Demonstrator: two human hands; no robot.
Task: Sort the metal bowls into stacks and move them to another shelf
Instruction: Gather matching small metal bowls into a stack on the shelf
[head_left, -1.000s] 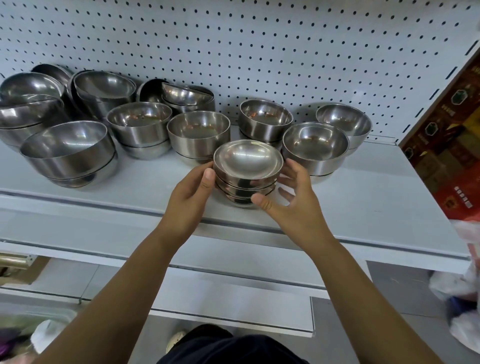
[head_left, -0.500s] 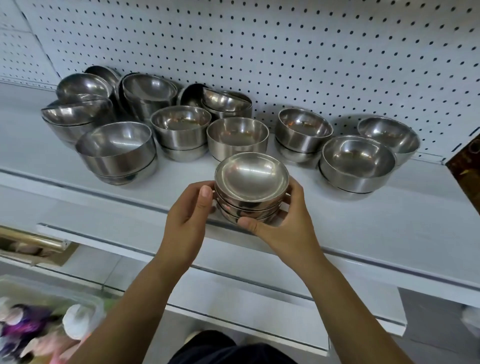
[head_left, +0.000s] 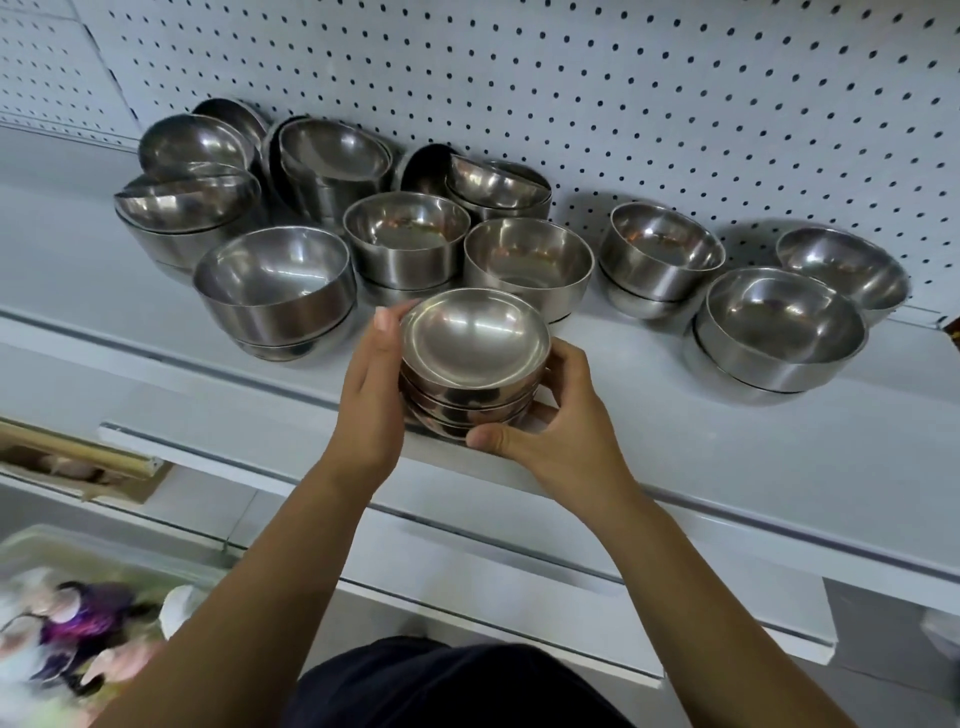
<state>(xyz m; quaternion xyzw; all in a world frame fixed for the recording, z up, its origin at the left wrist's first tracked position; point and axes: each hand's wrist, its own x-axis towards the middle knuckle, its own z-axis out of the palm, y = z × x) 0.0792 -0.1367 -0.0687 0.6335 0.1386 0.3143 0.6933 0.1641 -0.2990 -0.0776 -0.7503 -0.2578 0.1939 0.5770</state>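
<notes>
grip: left hand and right hand clamp the small bowl stack, front of shelf
risk: loose nesting, any tilt and the top bowl probably slides off

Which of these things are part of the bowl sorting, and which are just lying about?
Part of the job:
- stack of small bowls, held by left hand and right hand
- larger bowls
- shelf

Lying about:
- clear bin of soft items
- cardboard box

Stack bottom hidden by hands; bin contents bottom-left blurred; rear bowls partly hidden.
</notes>
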